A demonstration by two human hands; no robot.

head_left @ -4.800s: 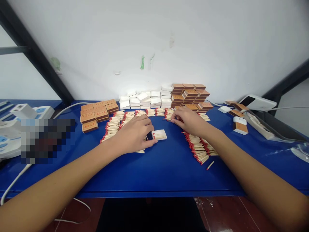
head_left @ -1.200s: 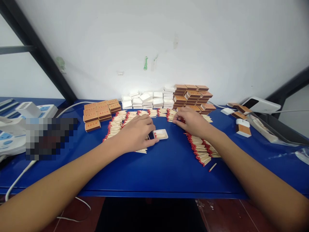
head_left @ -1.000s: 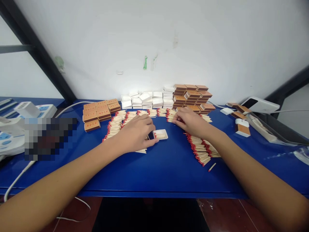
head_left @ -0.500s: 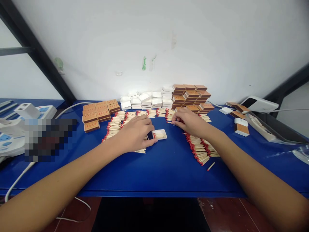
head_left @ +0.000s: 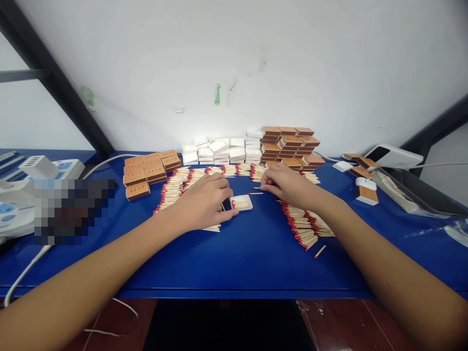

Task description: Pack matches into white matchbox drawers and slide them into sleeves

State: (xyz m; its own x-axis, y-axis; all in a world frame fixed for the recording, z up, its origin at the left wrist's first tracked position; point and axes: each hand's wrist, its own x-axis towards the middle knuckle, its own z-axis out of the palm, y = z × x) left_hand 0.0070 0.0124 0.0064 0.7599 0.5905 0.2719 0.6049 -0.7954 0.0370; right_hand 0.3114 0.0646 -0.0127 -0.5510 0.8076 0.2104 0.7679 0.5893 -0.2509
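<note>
Wall (head_left: 157, 58) — pale, with a few green and whitish marks — fills the top of my feed. Below it runs the blue desk (head_left: 237, 265), then a strip of dark-red tiled floor (head_left: 347, 321). Against the wall I have stacked brown boxes (head_left: 288, 141), with white trays (head_left: 215, 148) just left of them. Rows of matches (head_left: 300, 222) fan across the desk on both sides. The left hand (head_left: 206, 202) is curled around the matchbox (head_left: 243, 199), holding it between the rows. The right hand (head_left: 285, 185) stays beyond it to the right, fingers narrowed together. The matchbox is partly open, its long axis running left to right, the tray sticking out rightward with match heads toward the left. Smallest, and new since half a second ago: a loose match (head_left: 256, 193) on the desk just beside the tray, lying left-right, head left. A second match (head_left: 256, 188) lies parallel at the right fingertips — I can't tell whether they grip it.
</note>
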